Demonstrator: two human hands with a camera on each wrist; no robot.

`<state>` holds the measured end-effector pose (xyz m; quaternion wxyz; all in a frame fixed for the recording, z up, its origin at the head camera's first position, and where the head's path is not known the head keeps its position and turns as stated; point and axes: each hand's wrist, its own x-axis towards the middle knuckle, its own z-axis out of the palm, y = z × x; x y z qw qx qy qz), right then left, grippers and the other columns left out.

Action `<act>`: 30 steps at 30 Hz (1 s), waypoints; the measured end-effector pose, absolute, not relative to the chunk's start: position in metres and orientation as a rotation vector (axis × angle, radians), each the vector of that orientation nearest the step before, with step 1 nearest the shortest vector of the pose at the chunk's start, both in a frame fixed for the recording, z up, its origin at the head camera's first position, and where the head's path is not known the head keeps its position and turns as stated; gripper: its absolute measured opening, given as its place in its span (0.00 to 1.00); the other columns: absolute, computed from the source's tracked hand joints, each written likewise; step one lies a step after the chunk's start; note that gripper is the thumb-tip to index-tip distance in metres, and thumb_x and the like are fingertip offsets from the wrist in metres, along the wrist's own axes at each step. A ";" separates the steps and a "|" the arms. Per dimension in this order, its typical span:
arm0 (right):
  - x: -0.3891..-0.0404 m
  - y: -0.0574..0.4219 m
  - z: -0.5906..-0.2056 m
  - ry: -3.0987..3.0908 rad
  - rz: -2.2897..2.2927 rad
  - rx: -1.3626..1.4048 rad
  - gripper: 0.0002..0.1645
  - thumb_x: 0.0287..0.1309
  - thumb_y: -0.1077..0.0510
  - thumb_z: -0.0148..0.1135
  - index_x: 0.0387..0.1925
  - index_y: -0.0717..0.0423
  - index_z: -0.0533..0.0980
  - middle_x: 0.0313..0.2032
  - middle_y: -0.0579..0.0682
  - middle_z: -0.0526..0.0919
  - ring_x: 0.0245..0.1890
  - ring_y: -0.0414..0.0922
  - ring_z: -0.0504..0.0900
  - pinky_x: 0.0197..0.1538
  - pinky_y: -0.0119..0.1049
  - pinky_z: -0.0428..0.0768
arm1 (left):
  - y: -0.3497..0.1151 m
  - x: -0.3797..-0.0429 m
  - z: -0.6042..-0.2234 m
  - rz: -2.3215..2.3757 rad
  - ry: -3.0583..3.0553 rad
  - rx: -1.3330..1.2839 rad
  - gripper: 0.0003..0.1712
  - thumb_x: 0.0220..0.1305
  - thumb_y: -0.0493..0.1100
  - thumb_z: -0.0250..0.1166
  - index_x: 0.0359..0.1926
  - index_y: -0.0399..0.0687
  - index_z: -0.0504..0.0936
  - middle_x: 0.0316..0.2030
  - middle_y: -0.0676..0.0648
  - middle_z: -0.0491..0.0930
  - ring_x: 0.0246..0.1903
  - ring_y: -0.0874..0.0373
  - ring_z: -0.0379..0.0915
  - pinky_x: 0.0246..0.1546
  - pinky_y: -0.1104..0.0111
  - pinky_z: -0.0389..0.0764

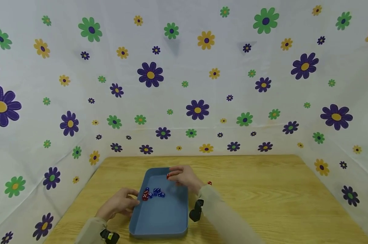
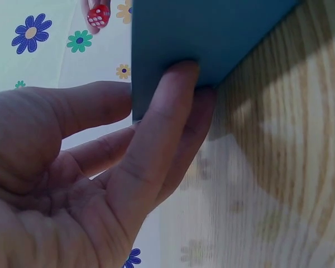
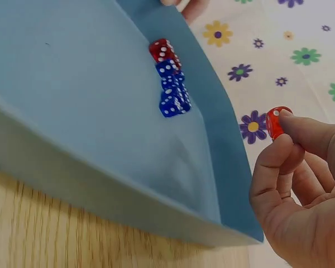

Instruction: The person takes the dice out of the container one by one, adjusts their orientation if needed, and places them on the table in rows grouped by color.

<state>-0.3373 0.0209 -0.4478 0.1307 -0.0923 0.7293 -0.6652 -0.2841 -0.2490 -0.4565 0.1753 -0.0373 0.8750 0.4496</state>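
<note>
A shallow blue tray (image 1: 162,217) lies on the wooden table. My left hand (image 1: 121,203) holds its left wall, with the thumb at the rim and fingers (image 2: 176,89) against the outside. Above the tray's far right part, my right hand (image 1: 185,178) pinches a red die (image 3: 276,121) between thumb and fingers. Inside the tray, near the left wall, red dice (image 1: 145,195) sit close together beside several blue dice (image 1: 157,192). Another red die (image 1: 209,183) rests on the table right of the tray, partly hidden by the right wrist.
The wooden table (image 1: 257,200) extends to the right of the tray. White cloth (image 1: 184,91) printed with purple, green and yellow flowers stands behind the table and along both sides. A small black device (image 1: 196,210) is strapped to each wrist.
</note>
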 end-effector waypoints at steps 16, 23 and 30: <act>-0.334 0.068 -0.448 2.162 -1.931 -0.224 0.25 0.61 0.62 0.65 0.61 0.58 0.75 0.54 0.56 0.82 0.44 0.45 0.83 0.50 0.46 0.82 | -0.256 -0.283 -0.464 1.311 2.451 -0.121 0.23 0.65 0.32 0.62 0.60 0.29 0.73 0.39 0.38 0.82 0.36 0.50 0.83 0.31 0.58 0.87; -0.335 0.092 -0.454 2.191 -1.935 -0.175 0.27 0.62 0.61 0.64 0.62 0.58 0.74 0.58 0.57 0.80 0.47 0.43 0.83 0.51 0.44 0.82 | -0.253 -0.285 -0.463 1.314 2.447 -0.088 0.24 0.65 0.34 0.61 0.61 0.30 0.73 0.40 0.39 0.82 0.36 0.51 0.83 0.31 0.58 0.87; -0.340 0.116 -0.460 2.237 -1.923 -0.117 0.24 0.62 0.62 0.64 0.60 0.57 0.75 0.55 0.55 0.82 0.45 0.44 0.82 0.44 0.39 0.82 | -0.255 -0.285 -0.464 1.333 2.428 -0.076 0.25 0.66 0.34 0.61 0.62 0.29 0.71 0.40 0.37 0.81 0.35 0.50 0.83 0.31 0.58 0.87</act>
